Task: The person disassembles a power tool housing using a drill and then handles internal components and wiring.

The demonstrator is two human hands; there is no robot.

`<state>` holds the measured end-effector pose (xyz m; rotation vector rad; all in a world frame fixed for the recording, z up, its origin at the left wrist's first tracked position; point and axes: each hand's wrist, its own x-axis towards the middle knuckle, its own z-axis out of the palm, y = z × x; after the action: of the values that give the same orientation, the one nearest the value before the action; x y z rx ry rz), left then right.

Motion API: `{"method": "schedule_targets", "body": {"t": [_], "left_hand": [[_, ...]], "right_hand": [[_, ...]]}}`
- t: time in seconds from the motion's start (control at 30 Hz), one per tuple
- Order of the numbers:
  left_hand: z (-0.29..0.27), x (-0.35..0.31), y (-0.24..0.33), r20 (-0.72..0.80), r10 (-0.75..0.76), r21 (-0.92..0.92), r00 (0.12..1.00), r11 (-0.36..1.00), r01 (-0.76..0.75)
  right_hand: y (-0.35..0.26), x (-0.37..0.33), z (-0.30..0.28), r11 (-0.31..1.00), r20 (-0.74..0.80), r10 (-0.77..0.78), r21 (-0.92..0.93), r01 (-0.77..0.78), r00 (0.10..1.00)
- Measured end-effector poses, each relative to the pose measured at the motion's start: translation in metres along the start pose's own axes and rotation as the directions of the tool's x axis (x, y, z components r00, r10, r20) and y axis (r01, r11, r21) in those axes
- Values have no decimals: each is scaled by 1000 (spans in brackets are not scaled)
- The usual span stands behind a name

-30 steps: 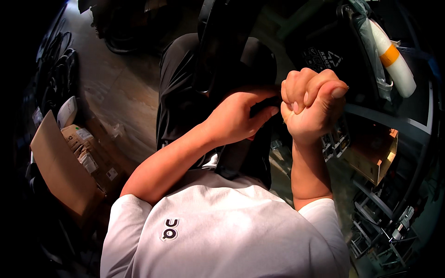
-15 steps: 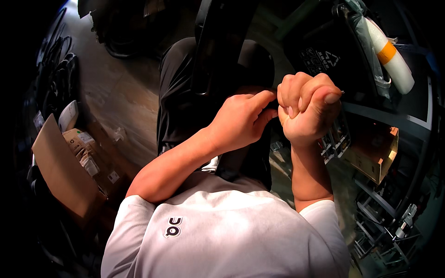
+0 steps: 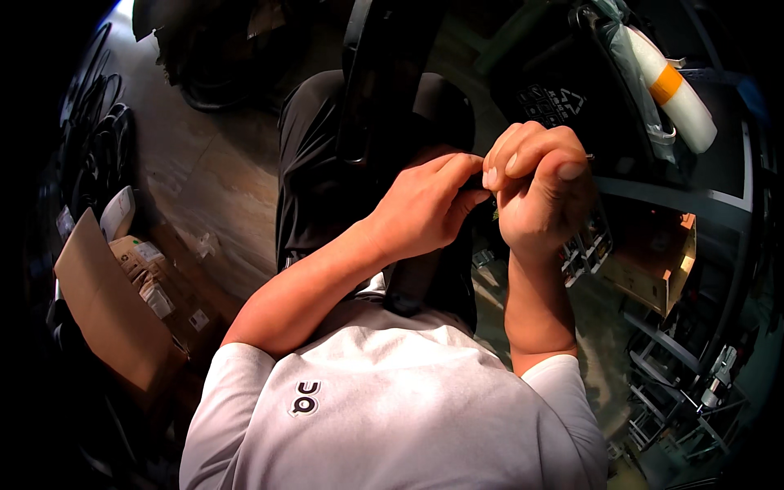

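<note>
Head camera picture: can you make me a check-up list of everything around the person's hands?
Surface: wooden floor below; no tabletop seen.
Job's things: a small dark part pinched where the two hands meet; too hidden to tell what it is.
Clutter: open cardboard box with packets at the left; white roll with an orange band upper right; brown box on the right.
Grippers: left hand pinches the part with its fingertips; right hand is curled closed around it.
Cables: a bundle of black cables at the far left.
Surroundings: dark metal rack on the right; black strap hanging ahead.
</note>
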<state>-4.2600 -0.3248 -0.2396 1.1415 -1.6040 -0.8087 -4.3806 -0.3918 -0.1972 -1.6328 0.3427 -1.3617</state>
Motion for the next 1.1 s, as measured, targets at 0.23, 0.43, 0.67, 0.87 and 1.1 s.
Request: {"method": "schedule_targets", "body": {"t": [0.23,0.43,0.67,0.87,1.1], "left_hand": [[-7,5,4,70,-104,-134,992,984,113],[2,3,-5,-13,3,-147,1000,989,-5],[-8,2,7,254,-362,-380,897,815,437],[-4,0,0,215,-297,-384,930,850,361],[-7,3,8,206,-370,-373,906,826,422]], "right_hand": [[-1,-1,-7,997,13,19,-74,-18,1000],[0,-2,-10,993,14,73,-91,-72,997],[-16,2,-9,970,-24,147,-191,-149,989],[-13,2,-18,948,66,110,-306,-84,992],[-12,-1,-18,936,31,147,-327,-129,989]]}}
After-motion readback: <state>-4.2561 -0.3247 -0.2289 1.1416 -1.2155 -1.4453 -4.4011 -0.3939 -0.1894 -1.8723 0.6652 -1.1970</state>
